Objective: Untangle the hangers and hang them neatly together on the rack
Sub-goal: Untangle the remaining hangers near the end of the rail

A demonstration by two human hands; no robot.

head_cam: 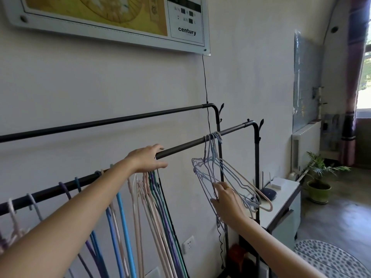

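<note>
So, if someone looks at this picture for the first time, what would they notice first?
Most likely the two bare arms reaching to the near rack bar: the left hand rests on it, and the right hand holds a tilted bunch of pastel hangers hooked further right. Next, the row of coloured hangers under the left arm, and the framed poster top left.

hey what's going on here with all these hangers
A person is sorting hangers on a black rack. The left hand rests on the front rail above a tight pack of hangers. The right hand holds a small bunch of pale purple, blue and pink hangers, hooked on the rail near its right end and swung out at a tilt. More hangers hang spaced out along the rail to the left, so they are not yet all together.
</note>
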